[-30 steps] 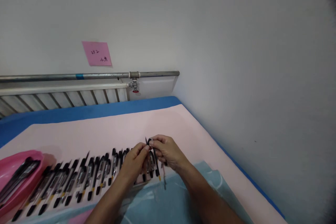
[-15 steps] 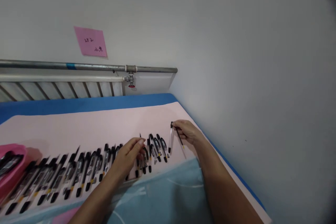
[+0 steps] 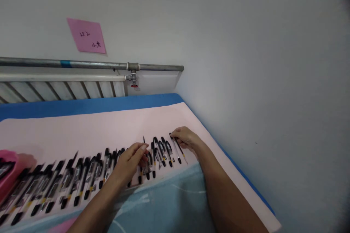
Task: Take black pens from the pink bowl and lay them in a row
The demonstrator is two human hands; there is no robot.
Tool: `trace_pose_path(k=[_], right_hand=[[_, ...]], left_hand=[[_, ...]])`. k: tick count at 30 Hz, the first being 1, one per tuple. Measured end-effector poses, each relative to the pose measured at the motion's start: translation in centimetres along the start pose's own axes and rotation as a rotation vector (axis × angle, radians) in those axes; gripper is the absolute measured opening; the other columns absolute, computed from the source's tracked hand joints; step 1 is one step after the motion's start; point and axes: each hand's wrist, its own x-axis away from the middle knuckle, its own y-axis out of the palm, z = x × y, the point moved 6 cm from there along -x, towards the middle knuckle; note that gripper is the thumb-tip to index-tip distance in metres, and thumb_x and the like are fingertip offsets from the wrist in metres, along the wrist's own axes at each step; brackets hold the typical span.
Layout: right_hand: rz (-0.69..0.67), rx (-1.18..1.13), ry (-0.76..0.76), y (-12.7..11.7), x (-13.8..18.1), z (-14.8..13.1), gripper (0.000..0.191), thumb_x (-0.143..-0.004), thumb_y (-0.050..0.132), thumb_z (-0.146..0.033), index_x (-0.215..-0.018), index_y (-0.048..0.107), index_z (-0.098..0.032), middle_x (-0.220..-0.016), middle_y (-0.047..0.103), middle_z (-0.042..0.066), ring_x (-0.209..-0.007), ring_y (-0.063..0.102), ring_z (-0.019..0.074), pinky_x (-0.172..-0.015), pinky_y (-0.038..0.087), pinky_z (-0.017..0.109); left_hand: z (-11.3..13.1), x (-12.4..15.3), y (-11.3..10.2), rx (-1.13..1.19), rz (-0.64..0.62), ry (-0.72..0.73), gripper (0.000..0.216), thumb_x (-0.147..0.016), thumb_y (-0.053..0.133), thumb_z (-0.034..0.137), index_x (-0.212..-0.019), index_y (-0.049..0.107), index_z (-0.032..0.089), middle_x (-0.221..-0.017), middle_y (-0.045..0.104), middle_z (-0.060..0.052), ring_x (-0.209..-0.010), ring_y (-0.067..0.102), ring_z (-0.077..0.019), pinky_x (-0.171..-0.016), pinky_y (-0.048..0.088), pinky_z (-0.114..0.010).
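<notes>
My right hand [image 3: 186,137] is closed at the right end of a row of pens. Its fingertips pinch the upper ends of a clear pen barrel [image 3: 176,149] with black ends and a thin dark ink refill [image 3: 179,146] with a yellow part near its lower end. The two slant side by side, close to the sheet. Over the middle of the row is my left hand [image 3: 133,156], thumb and forefinger together and the other fingers curled. What it holds, if anything, is hidden. Between my hands lie black pen caps [image 3: 162,148], barrels and small clear-grey tips [image 3: 165,157].
Several more pen parts [image 3: 82,182] run leftward along the pink sheet [image 3: 82,131]. A pink container [image 3: 16,169] with black parts stands at far left. Light-blue cloth [image 3: 161,200] covers the near edge. A wall [image 3: 259,80] borders the right; a radiator [image 3: 62,89] and pipe [image 3: 155,67] are behind.
My right hand has shifted left toward the row, bringing the barrel and refill closer together and nearer the sheet. My left hand stays over the row. The view has shifted slightly.
</notes>
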Motion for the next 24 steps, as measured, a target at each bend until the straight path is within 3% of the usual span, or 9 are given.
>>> trace_pose_path(k=[12, 19, 24], right_hand=[[0.071, 0.024, -0.168, 0.1, 1.2, -0.3, 0.009, -0.075, 0.051, -0.024, -0.067, 0.049, -0.019, -0.036, 0.032, -0.010, -0.029, 0.026, 0.0051, -0.032, 0.015, 0.018], [0.094, 0.059, -0.199, -0.3, 1.1, -0.4, 0.007, -0.072, 0.051, -0.021, -0.065, 0.051, -0.018, -0.051, 0.050, -0.004, -0.034, 0.033, 0.0042, -0.034, 0.019, 0.018], [0.080, 0.074, -0.207, -0.3, 1.4, -0.3, 0.008, -0.068, 0.053, -0.019, -0.060, 0.052, -0.017, -0.045, 0.044, -0.005, -0.036, 0.033, 0.0048, -0.034, 0.018, 0.019]], left_hand=[[-0.1, 0.2, 0.7, -0.013, -0.067, 0.011, 0.037, -0.076, 0.047, 0.051, -0.089, 0.059, 0.018, -0.075, 0.060, -0.001, -0.060, 0.055, -0.0135, -0.056, 0.043, -0.025], [-0.4, 0.3, 1.2, -0.029, -0.122, 0.016, 0.039, -0.079, 0.045, 0.050, -0.093, 0.058, 0.016, -0.073, 0.058, -0.002, -0.060, 0.055, -0.0131, -0.056, 0.044, -0.025], [-0.7, 0.2, 1.3, -0.040, -0.132, 0.022, 0.039, -0.079, 0.046, 0.050, -0.094, 0.059, 0.016, -0.072, 0.059, -0.002, -0.059, 0.054, -0.0131, -0.055, 0.044, -0.025]])
